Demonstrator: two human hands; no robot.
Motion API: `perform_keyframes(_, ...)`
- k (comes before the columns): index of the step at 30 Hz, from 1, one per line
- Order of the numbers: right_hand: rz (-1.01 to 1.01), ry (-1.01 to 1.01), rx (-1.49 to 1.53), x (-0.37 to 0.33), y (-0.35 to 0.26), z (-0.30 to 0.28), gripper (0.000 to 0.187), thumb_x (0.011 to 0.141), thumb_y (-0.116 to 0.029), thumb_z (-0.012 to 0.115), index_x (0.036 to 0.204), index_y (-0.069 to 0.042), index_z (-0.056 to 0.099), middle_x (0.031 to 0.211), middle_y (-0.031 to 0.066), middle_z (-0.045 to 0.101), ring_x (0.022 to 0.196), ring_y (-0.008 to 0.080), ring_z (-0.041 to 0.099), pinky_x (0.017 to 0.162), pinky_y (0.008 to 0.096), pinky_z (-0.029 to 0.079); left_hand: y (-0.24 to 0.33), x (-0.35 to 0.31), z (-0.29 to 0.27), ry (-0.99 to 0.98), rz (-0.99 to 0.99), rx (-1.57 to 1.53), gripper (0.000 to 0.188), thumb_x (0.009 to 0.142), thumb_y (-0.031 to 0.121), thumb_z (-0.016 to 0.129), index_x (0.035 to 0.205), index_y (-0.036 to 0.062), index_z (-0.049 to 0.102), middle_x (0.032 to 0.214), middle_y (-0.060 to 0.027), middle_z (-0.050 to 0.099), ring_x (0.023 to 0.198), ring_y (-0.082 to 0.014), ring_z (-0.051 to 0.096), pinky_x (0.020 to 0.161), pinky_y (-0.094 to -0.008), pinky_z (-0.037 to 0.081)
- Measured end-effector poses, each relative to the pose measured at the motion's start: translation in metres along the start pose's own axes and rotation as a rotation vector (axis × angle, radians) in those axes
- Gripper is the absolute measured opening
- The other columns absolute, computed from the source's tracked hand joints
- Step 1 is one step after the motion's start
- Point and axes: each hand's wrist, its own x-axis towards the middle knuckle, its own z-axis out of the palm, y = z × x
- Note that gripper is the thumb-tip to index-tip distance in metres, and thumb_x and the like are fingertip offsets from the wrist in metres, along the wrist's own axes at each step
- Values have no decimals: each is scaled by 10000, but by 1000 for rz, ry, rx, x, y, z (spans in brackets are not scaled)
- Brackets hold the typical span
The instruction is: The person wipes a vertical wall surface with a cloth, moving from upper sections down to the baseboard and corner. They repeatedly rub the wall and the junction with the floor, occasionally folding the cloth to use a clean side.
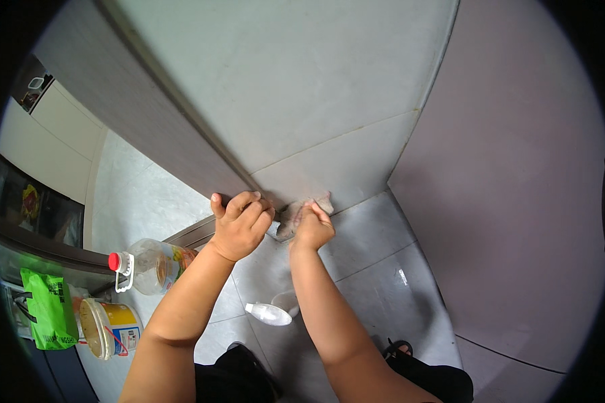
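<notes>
My right hand (314, 227) pinches a crumpled beige-grey cloth (292, 216) low against the wall, where the pale tile meets the floor. Part of the cloth sticks out beyond the fingertips, and the hand hides some of it. Just left of it, my left hand (243, 225) has its fingers curled round the lower part of a grey door frame (188, 134), with the thumb on the far-left side. Between my forearms, a white bottle (269, 314) is on the floor, apart from both hands.
To the left are a large clear bottle with a red cap (156, 266), a yellow-and-white bucket (111, 328) and a green bag (49, 309). A smooth pinkish-grey panel (511, 188) rises at the right. My feet stand on the tiled floor (376, 269).
</notes>
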Motion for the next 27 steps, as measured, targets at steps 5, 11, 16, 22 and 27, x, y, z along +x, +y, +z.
perform_keyframes(5, -100, 44, -109, 33, 20, -11, 112, 835, 6, 711, 944, 19, 733, 841, 83, 655, 754, 156, 627, 653, 289, 520, -1, 2, 1, -9, 7, 7, 84, 789, 123, 656, 786, 181, 596, 886, 89, 648, 1050, -172, 561, 1197, -566, -19)
perform_keyframes(11, -634, -138, -305, -18, 2, 3, 112, 783, -42, 777, 894, -42, 760, 1064, 127, 604, 951, 235, 628, 803, 363, 538, 0, -2, -1, -20, -6, 5, 70, 790, 130, 651, 790, 183, 605, 883, 92, 648, 1051, -172, 562, 1197, -565, -28)
perform_keyframes(16, -774, -16, -419, 36, 55, -24, 83, 775, -32, 742, 855, -10, 738, 980, 116, 617, 866, 224, 632, 732, 353, 533, -1, -1, 0, -18, 3, 9, 76, 792, 122, 655, 796, 181, 607, 866, 93, 642, 1050, -172, 564, 1198, -566, -25)
perform_keyframes(22, -496, -80, -366, 57, 57, -32, 121, 816, -41, 725, 927, 5, 736, 1014, 83, 593, 856, 173, 619, 764, 330, 526, -2, 2, 2, -1, 9, 9, 81, 794, 124, 661, 797, 179, 602, 868, 90, 640, 1045, -169, 567, 1200, -562, -18)
perform_keyframes(27, -923, -202, -268, -18, -27, 14, 154, 819, -20, 733, 970, -51, 735, 1139, 117, 562, 977, 240, 607, 848, 391, 519, -3, 1, -1, 5, 17, -14, 89, 798, 130, 670, 778, 176, 597, 877, 93, 655, 1046, -165, 568, 1201, -558, -13)
